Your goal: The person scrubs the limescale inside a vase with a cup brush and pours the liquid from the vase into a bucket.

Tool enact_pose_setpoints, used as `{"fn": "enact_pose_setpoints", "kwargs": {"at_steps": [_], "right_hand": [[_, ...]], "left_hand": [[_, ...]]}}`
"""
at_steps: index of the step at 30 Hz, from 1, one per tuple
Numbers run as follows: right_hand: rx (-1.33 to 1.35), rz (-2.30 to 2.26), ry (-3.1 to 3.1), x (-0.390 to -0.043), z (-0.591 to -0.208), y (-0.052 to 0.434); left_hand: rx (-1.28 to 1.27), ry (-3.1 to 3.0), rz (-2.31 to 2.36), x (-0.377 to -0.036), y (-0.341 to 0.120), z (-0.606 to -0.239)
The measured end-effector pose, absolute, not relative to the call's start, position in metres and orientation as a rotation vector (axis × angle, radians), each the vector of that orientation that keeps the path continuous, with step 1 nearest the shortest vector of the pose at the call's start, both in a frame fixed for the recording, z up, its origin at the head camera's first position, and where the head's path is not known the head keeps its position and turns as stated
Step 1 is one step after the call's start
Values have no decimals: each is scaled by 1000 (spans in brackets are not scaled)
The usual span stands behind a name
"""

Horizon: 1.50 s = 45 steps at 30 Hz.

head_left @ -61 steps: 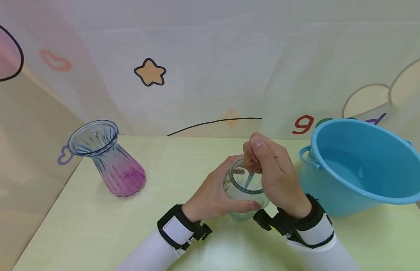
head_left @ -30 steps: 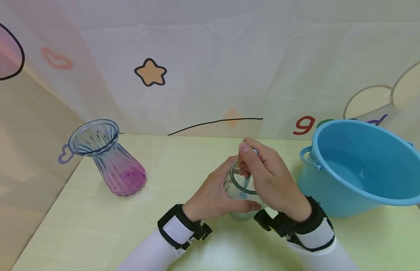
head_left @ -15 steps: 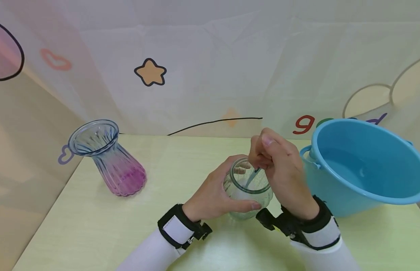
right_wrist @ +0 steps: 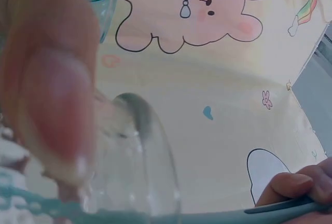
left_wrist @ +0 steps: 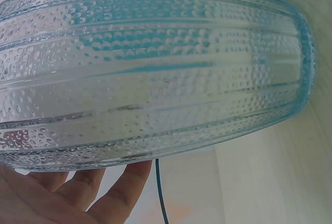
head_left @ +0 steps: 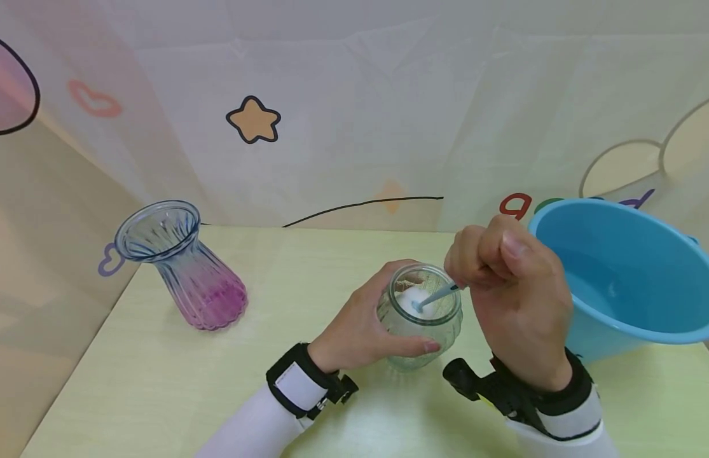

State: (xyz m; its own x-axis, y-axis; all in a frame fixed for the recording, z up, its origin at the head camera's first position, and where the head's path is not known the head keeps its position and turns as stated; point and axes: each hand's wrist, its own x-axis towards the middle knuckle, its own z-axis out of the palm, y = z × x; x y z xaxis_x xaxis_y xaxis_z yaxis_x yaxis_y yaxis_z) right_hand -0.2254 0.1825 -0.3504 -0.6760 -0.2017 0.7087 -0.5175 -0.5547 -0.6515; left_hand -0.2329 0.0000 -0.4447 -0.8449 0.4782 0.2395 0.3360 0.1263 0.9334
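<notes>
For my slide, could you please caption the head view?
Left hand grips a small glass jar while the right hand holds a blue spoon in it.

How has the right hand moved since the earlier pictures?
Yes. The right hand moved right, off the jar mouth, toward the blue basin.

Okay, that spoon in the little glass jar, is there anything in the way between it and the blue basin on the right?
Nothing visible is in the way. The right hand pinches the spoon, whose bowl sits at the mouth of the glass jar gripped by the left hand. The blue basin stands just right of the hand, with only that hand between.
</notes>
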Motion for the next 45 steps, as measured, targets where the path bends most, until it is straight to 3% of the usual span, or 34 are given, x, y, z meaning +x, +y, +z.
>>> {"fn": "enact_pose_setpoints", "kwargs": {"at_steps": [15,45], "right_hand": [[1267,2346,-1295,-224,-351,178],[1105,2187,-1925,-218,-345,165]], "left_hand": [[822,2241,1833,-233,0,-444],[820,2138,1900,-233,1,-444]]}}
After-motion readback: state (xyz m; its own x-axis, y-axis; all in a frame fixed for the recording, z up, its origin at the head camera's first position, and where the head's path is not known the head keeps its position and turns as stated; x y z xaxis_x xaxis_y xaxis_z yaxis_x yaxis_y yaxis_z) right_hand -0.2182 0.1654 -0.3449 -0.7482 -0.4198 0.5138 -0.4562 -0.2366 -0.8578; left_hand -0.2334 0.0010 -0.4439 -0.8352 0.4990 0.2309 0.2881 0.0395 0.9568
